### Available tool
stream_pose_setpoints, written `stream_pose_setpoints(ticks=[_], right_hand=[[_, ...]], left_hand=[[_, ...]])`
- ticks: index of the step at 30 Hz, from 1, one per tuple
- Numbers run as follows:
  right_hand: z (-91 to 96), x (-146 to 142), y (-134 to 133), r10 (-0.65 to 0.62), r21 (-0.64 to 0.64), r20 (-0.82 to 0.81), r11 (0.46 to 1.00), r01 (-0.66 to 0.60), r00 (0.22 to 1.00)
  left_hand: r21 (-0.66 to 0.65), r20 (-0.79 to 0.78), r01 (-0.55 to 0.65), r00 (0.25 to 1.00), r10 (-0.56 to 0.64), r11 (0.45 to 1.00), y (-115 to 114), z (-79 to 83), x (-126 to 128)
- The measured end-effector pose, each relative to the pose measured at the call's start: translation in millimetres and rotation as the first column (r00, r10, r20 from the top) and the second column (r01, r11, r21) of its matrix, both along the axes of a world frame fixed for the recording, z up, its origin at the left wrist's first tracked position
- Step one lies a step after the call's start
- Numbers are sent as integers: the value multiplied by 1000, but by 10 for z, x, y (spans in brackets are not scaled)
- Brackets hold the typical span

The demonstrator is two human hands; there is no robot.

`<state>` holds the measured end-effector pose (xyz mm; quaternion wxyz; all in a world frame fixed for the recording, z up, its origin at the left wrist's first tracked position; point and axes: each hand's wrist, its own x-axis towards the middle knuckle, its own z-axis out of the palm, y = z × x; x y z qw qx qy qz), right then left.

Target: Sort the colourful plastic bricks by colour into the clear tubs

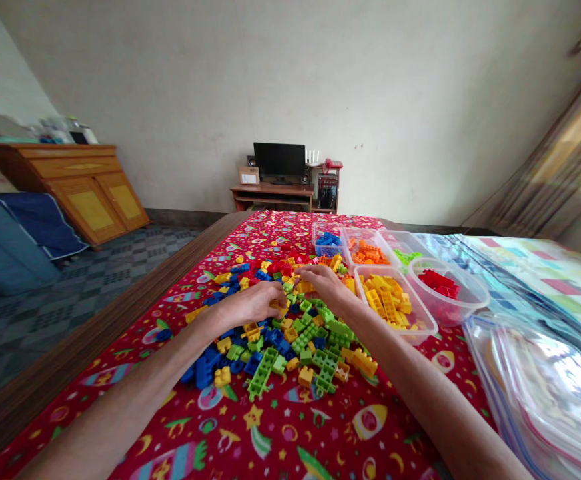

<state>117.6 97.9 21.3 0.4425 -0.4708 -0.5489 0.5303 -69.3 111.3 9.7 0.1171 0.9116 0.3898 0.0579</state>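
A heap of toy bricks (290, 333) in blue, green, yellow, red and orange lies on a red patterned tablecloth (290, 433). My left hand (255, 303) rests on the heap's left side with its fingers curled over yellow bricks. My right hand (323, 280) reaches over the middle of the heap, fingers bent round an orange-yellow brick (304, 287). Both forearms stretch in from the bottom edge. What exactly lies inside the left hand is hidden.
Clear tubs stand at the right: yellow bricks (387, 300), red bricks (440, 283), orange bricks (367, 253), blue bricks (327, 241) and green bricks (405, 255). Clear plastic bags (545, 393) lie at the right. A wooden cabinet (85, 190) and a desk with a monitor (279, 160) stand behind.
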Motion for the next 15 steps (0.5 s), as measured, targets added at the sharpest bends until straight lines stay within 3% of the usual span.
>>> stream_pose_setpoints(ticks=[6,10,15], right_hand=[[46,16,-38,17,-117,-156,993,-36,988],[17,27,-15,33,-142,-131,988,-52,991],[-25,-10,-4,120,-178,-206,971,-158,971]], left_hand=[[-38,253,-55,966,63,998,136,67,-109],[-237,434,-134,872,228,962,139,142,-162],[-511,598,-49,696,397,858,9,201,-119]])
